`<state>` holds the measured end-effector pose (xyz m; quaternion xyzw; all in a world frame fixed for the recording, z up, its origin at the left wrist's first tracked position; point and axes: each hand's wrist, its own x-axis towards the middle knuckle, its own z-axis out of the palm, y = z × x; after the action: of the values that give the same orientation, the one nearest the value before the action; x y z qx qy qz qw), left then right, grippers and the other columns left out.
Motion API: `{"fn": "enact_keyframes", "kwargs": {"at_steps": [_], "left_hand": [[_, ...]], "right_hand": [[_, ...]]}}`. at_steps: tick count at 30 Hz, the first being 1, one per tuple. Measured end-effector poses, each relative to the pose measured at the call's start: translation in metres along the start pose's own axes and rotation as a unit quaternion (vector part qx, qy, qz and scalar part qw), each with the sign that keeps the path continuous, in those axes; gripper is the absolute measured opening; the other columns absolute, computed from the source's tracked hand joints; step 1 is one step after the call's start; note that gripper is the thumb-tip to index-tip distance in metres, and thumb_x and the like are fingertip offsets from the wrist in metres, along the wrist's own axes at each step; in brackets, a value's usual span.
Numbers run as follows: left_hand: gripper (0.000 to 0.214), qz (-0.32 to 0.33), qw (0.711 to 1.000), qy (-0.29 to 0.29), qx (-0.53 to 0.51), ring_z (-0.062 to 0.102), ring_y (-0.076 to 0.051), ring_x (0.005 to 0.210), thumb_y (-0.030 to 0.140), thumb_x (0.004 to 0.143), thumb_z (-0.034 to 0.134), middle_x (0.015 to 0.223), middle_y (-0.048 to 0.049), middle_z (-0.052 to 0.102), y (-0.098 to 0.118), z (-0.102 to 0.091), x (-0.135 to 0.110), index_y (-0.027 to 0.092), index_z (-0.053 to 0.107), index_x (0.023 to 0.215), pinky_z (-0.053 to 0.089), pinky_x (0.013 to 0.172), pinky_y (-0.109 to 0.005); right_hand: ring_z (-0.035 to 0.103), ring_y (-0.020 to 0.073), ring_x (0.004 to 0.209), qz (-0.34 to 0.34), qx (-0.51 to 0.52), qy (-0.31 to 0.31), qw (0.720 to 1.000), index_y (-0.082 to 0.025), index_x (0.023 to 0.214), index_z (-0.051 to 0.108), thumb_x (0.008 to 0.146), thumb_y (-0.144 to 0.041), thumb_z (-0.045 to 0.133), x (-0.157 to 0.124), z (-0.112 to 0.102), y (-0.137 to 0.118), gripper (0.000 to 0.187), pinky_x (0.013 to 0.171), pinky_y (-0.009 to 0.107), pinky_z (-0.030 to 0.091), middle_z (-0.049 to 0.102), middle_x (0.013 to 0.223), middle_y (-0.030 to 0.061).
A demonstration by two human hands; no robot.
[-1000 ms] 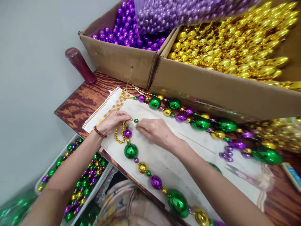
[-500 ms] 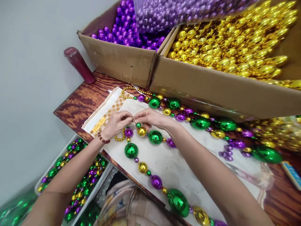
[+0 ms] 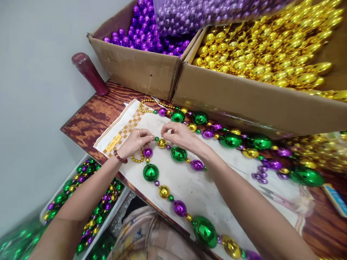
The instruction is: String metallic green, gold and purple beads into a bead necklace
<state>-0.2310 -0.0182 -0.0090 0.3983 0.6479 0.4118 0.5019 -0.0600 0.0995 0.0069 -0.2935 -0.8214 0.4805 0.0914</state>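
Observation:
My left hand [image 3: 135, 141] and my right hand [image 3: 180, 135] meet over a white cloth [image 3: 189, 184], both pinched on a thin thread of a bead strand [image 3: 177, 153] made of green, gold and purple balls. A small green bead and a gold bead sit just below the two pinches. A longer strand [image 3: 173, 202] of the same colours runs from under my left hand toward the near edge. Small gold beads [image 3: 137, 159] loop beneath my left wrist, which wears a dark red bracelet.
Two cardboard boxes stand at the back: purple balls [image 3: 141, 32] on the left, gold balls [image 3: 265, 43] on the right. A dark red cylinder [image 3: 88, 72] stands on the wooden table's corner. A white tray [image 3: 89, 202] of finished strands lies lower left. Scissors [image 3: 276, 198] rest at right.
My right hand has drawn a short strand of gold, green and purple beads onto the cloth, then lifted slightly. Both hands now pinch the thread closer together.

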Motion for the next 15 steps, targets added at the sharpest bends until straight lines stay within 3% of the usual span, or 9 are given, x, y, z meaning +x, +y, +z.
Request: {"fn": "enact_keyframes", "kwargs": {"at_steps": [6, 10, 15], "left_hand": [[0.024, -0.074, 0.978, -0.024, -0.193, 0.05, -0.005, 0.046, 0.029, 0.062, 0.082, 0.056, 0.0009, 0.061, 0.009, 0.001, 0.002, 0.011, 0.069, 0.069, 0.038, 0.046, -0.017], [0.022, -0.077, 0.976, -0.044, -0.2, 0.048, -0.004, 0.045, 0.025, 0.062, 0.083, 0.054, 0.0019, 0.059, 0.012, 0.0, -0.001, 0.01, 0.07, 0.071, 0.036, 0.045, -0.016], [0.019, -0.032, 0.987, -0.067, -0.142, 0.05, -0.005, 0.049, 0.027, 0.066, 0.081, 0.057, 0.0008, 0.061, 0.015, 0.001, -0.005, 0.012, 0.071, 0.073, 0.039, 0.049, -0.018]], "right_hand": [[0.044, 0.0114, 0.059, -0.005, -0.046, -0.065, 0.997, -0.02, 0.072, 0.063, 0.076, -0.017, 0.053, -0.031, 0.012, -0.019, 0.011, 0.056, 0.025, 0.026, 0.056, 0.064, -0.0027], [0.045, 0.0106, 0.058, -0.036, -0.03, -0.131, 0.99, -0.02, 0.071, 0.066, 0.082, -0.02, 0.057, -0.037, 0.018, -0.011, 0.014, 0.057, 0.025, 0.027, 0.057, 0.063, -0.0027], [0.045, 0.0084, 0.043, 0.009, 0.178, -0.025, 0.984, -0.016, 0.082, 0.069, 0.086, -0.038, 0.059, -0.017, 0.007, 0.006, 0.024, 0.046, 0.023, 0.032, 0.054, 0.054, -0.0052]]}}
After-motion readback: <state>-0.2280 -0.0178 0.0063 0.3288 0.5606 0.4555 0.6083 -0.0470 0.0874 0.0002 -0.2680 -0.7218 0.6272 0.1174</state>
